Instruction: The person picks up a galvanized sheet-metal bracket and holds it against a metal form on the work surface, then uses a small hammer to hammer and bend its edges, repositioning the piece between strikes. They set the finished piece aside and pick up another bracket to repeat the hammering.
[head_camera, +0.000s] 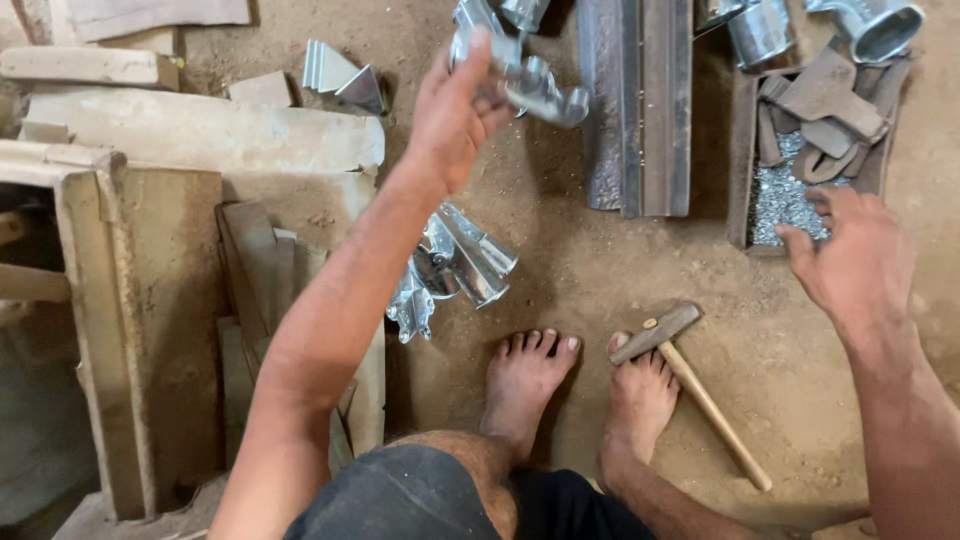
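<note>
Wooden-handled hammer (690, 385) lies on the sandy floor (560, 260), its iron head resting across the toes of the person's right foot (638, 395); the left foot (522, 378) stands just beside it, bare on the dirt. Left of the feet, a cluster of shiny bent sheet-metal pieces (450, 268) sits on the ground against a stack of worn wooden boards (255, 290). Farther out, the right hand (855, 262) hovers with its fingers loosely spread and nothing in them, just at the near edge of a shallow wooden tray (742, 150) that holds small metal bits (782, 195) and dark scraps. The left hand (455, 112) is raised higher, its thumb and fingers pinched on a folded galvanised metal part (535, 82), which hangs in the air above the floor. Beyond that, long grey steel bars (640, 100) lie flat, and round metal tubes (800, 28) rest near the far edge.
</note>
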